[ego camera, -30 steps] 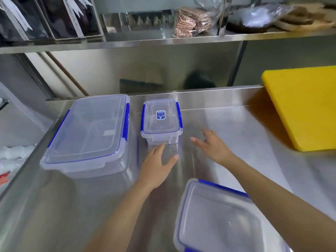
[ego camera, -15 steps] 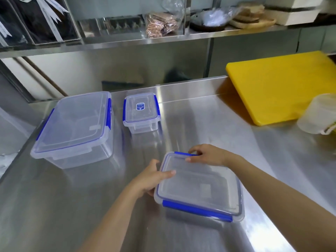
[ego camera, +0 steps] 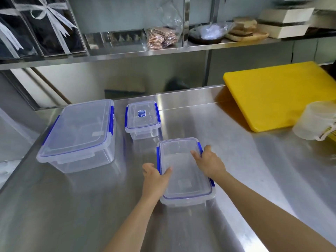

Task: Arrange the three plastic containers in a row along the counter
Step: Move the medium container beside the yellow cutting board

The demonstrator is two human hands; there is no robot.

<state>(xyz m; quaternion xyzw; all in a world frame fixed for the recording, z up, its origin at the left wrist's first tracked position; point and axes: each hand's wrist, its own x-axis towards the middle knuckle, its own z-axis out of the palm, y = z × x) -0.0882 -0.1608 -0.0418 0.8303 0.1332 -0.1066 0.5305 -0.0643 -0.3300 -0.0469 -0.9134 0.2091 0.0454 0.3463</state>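
Three clear plastic containers with blue lid clips stand on the steel counter. The large container is at the back left. The small container, with a blue label on its lid, stands right of it. The medium flat container lies nearer to me, lengthwise, its far end close to the small one. My left hand grips its left edge, thumb over the lid. My right hand grips its right edge by the blue clip.
A yellow cutting board leans at the back right. A translucent tub stands in front of it at the right edge. A steel shelf overhead carries bags, plates and boxes. The counter's left edge runs beside the large container.
Both hands went from the small container to the medium one, took hold of it, turned it lengthwise and carried it up toward the small container.
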